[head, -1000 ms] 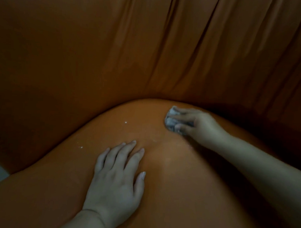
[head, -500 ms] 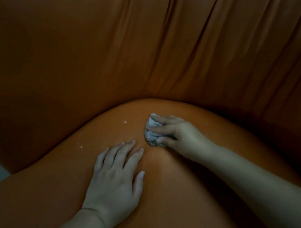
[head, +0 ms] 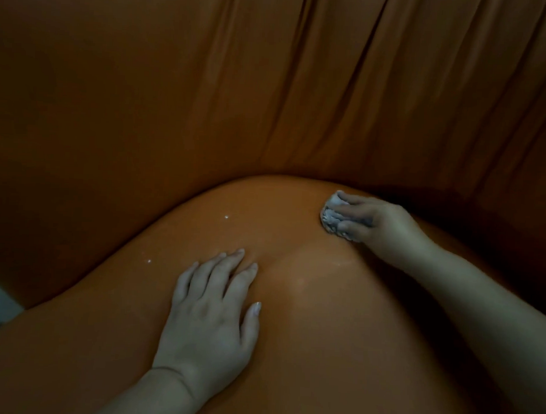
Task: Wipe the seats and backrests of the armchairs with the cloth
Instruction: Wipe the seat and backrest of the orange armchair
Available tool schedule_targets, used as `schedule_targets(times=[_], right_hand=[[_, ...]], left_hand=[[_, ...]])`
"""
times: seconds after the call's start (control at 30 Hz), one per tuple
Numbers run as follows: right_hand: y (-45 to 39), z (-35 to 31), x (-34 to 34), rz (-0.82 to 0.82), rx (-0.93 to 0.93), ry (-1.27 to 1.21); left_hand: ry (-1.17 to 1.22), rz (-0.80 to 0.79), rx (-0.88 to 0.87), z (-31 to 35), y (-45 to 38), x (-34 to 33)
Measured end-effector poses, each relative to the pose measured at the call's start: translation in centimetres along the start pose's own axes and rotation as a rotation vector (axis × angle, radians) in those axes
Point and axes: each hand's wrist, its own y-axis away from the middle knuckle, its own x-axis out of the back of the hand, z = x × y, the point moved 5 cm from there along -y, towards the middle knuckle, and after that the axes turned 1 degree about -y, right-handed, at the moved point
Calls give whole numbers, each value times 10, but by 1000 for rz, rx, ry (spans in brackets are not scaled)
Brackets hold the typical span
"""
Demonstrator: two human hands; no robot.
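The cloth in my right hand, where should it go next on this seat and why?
Probably sweep the cloth, bunched in your right hand near the seat's back edge, leftward to the white speck. A second speck lies nearer the left edge. Your left hand rests flat on the seat, clear of that path.

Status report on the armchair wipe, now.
Right hand grips wadded cloth on seat. Left hand flat on seat. White specks unwiped. Nothing blocking.
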Motion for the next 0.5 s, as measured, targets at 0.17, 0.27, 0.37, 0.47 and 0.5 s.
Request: schedule_targets(times=[0.17, 0.27, 0.37, 0.47, 0.5], right_hand=[[28, -37, -32, -110, 193, 42], [32, -16, -5, -41, 21, 47], [46, -4, 5, 81, -91, 71], [55, -36, -27, -36, 82, 59], [54, -40, -31, -67, 123, 41]], left_hand=[[-12, -43, 1, -6, 1, -11], [10, -26, -10, -6, 1, -10], [15, -17, -10, -5, 2, -10], [14, -19, -10, -5, 2, -9], [10, -19, -12, -5, 2, -9]])
